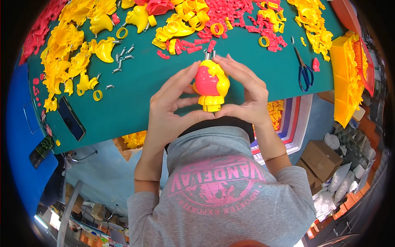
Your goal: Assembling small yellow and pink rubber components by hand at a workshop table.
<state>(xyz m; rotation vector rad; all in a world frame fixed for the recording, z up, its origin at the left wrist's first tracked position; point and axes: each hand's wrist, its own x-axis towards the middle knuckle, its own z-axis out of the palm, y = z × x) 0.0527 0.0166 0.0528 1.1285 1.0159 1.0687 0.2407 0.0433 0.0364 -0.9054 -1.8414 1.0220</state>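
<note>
Between both hands, at the table's near edge, is a yellow and red plastic toy figure (210, 84), its round yellow base toward me. My left hand (175, 96) is closed round its left side, thumb at the base. My right hand (243, 88) grips the other side, fingertips at the far end and thumb by the base. Metal springs (207, 54) stick out at the figure's far end. Just beyond lie small red plastic pieces (193, 48) and a yellow ring (217, 29). Loose springs (119, 61) are scattered to the left.
The green table (123, 99) carries heaps of yellow parts (61, 53) and red parts (234, 16). Blue-handled scissors (305, 76) lie right, beside a yellow bin (343, 82) of parts. A phone (70, 117) lies left. Below the edge stand a striped container (297, 123) and cardboard boxes (321, 158).
</note>
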